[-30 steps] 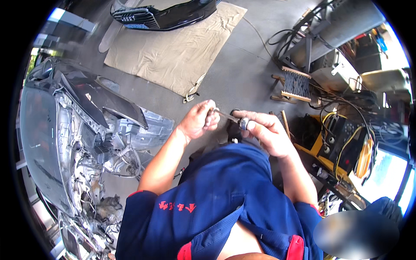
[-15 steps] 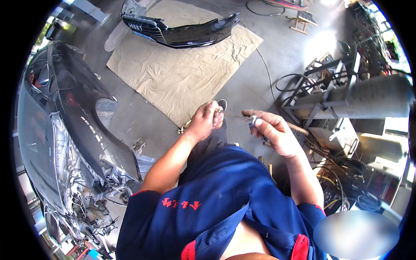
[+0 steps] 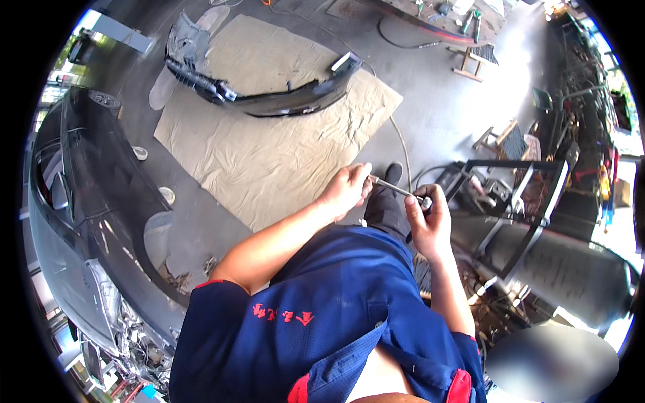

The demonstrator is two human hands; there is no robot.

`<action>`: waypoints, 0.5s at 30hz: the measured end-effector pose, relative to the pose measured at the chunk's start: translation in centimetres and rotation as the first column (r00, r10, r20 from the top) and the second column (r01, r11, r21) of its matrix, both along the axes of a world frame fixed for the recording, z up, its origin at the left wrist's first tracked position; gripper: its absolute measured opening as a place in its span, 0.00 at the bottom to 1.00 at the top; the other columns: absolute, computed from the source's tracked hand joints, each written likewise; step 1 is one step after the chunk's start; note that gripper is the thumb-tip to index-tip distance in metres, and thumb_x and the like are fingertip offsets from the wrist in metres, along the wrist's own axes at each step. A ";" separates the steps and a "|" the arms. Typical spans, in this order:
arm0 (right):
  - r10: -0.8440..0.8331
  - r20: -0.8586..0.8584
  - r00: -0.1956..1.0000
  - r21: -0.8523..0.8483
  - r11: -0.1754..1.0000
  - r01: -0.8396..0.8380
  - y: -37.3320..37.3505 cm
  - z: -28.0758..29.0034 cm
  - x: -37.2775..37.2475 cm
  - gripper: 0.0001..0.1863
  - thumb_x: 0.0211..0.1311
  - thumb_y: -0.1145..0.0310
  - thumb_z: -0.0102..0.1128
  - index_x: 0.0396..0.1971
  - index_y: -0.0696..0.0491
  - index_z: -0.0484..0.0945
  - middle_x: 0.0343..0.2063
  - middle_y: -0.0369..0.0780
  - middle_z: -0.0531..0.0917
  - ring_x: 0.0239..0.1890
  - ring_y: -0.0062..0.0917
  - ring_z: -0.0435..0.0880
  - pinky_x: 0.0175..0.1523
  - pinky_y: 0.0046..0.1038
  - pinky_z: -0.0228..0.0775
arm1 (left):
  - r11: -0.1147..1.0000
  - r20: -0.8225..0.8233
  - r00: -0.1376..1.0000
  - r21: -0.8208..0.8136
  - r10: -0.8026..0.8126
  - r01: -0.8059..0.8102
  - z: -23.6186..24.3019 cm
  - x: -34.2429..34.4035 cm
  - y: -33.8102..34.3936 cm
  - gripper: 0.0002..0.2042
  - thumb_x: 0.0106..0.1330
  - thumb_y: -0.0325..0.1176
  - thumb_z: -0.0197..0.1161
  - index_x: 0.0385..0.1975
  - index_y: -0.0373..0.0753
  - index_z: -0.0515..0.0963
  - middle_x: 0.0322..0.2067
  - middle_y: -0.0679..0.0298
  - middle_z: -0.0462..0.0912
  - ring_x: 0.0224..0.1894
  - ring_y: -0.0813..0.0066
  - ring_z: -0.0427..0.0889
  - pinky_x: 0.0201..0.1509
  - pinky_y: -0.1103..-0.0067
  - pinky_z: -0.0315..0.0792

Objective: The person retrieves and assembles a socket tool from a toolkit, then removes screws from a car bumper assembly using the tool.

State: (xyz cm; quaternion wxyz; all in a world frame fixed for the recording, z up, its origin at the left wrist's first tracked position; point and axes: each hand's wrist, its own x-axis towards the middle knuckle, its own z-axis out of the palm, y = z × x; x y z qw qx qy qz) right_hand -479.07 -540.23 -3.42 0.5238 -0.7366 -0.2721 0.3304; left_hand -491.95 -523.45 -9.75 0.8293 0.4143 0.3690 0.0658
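My left hand (image 3: 346,191) is closed around one end of a slim metal shaft in front of my waist. The shaft belongs to what looks like a ratchet wrench (image 3: 393,186) and slants down to the right. At its other end, the fingers and thumb of my right hand (image 3: 432,221) close around the round, shiny head. Part of the tool is hidden by my fingers, so I cannot tell whether a socket is fitted. Below my hands are my dark trousers and one dark shoe (image 3: 394,172).
A black car bumper (image 3: 289,102) lies on a beige sheet (image 3: 269,151) ahead. At left stands a dark car (image 3: 101,181) with its front end stripped. A large gas cylinder (image 3: 551,265) in a metal frame (image 3: 531,232) lies at right, with small stools (image 3: 474,62) beyond. A hose (image 3: 403,138) crosses the floor.
My hands, apart before, now meet along the metal shaft stretched between them. My right hand has turned more upright. The bumper, car and cylinder have shifted lower in view.
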 end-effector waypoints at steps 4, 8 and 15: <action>0.032 0.227 0.973 -0.115 0.993 -0.006 6.9 -1.5 12.4 0.15 0.69 0.61 0.68 0.35 0.57 0.75 0.21 0.36 0.76 0.25 0.17 0.70 0.32 0.24 0.67 | 0.994 -0.075 0.991 -0.020 0.108 -0.110 -2.4 11.7 4.9 0.19 0.80 0.47 0.52 0.28 0.41 0.72 0.19 0.71 0.69 0.17 0.84 0.63 0.20 0.83 0.56; 0.239 0.275 0.931 -0.258 0.951 -0.168 14.0 -0.5 23.6 0.21 0.71 0.55 0.66 0.29 0.58 0.75 0.19 0.38 0.79 0.22 0.17 0.73 0.29 0.25 0.68 | 0.964 -0.098 0.963 -0.064 0.251 -0.258 -1.2 21.0 10.1 0.19 0.80 0.47 0.51 0.27 0.42 0.71 0.19 0.71 0.68 0.17 0.84 0.62 0.19 0.83 0.55; 0.440 0.257 0.860 -0.128 0.898 -0.421 29.9 1.1 38.2 0.15 0.67 0.63 0.67 0.33 0.59 0.75 0.20 0.48 0.80 0.23 0.38 0.82 0.32 0.35 0.73 | 0.884 -0.018 0.901 -0.183 0.434 -0.430 -1.6 32.7 22.6 0.16 0.80 0.44 0.51 0.31 0.42 0.69 0.18 0.70 0.67 0.15 0.83 0.61 0.17 0.82 0.53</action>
